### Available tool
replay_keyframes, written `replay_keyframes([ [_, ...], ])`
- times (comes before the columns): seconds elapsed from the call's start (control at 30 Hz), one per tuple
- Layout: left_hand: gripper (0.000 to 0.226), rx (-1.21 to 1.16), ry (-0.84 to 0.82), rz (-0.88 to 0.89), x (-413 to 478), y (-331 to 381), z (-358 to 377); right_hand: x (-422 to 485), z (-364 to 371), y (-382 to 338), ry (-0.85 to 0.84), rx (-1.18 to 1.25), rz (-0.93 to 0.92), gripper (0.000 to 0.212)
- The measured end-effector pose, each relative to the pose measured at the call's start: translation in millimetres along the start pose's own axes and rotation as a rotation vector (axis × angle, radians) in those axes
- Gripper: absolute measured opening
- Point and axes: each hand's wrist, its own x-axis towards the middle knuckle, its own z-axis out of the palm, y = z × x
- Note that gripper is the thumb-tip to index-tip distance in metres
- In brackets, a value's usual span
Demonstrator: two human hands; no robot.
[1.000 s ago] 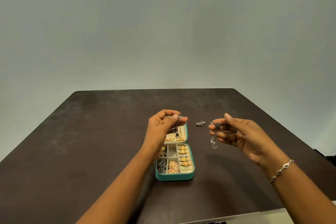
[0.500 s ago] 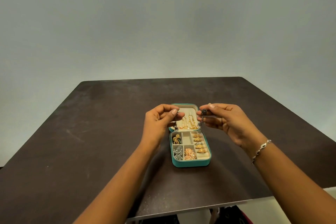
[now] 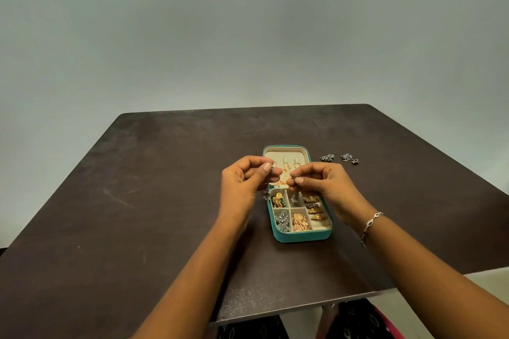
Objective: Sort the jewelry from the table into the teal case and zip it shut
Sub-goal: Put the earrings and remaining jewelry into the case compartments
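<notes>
Open teal case [image 3: 303, 238] runs 6-to-12 o'clock, lid at 12. Left hand [image 3: 242, 187] and right hand [image 3: 329, 187] each pinch one dark earring [image 3: 266, 196]. Two loose clusters [image 3: 327, 157] lie at 2 o'clock.

left hand [image 3: 241, 184]: raised, fingertips pinching | right hand [image 3: 329, 186]: raised, fingertips pinching

pinched trinkets [image 3: 295, 179] too small, forearms [image 3: 192, 283] cropped

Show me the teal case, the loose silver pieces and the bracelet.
teal case [image 3: 303, 237], head view, near outer wall.
loose silver pieces [image 3: 327, 157], head view, leftmost piece.
bracelet [image 3: 371, 224], head view, chain across the wrist.
</notes>
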Motion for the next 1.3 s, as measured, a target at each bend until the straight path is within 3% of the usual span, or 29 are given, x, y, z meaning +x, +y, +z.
replay_keyframes([
  [0.23,0.013,0.078,0.031,0.025,3,-7,-4,4,1,4,0.005,-0.598,-0.024,0.011],
  [0.53,0.012,0.111,0.031,0.025,4,-9,-2,6,6,2,0.02,-0.915,-0.11,0.012],
  [0.67,0.012,0.052,0.031,0.008,3,-8,3,6,6,2,0.041,-0.893,-0.14,0.01],
  [0.87,0.009,0.027,0.025,-0.006,2,-8,6,-4,9,-21,0.005,-0.398,-0.287,0.013],
  [1.03,0.005,0.038,0.033,0.002,1,-9,9,-5,17,-24,-0.081,-0.407,-0.319,0.018],
  [1.3,0.011,-0.013,-0.008,-0.014,0,-10,11,-4,16,-19,0.013,-0.38,-0.294,0.006],
])
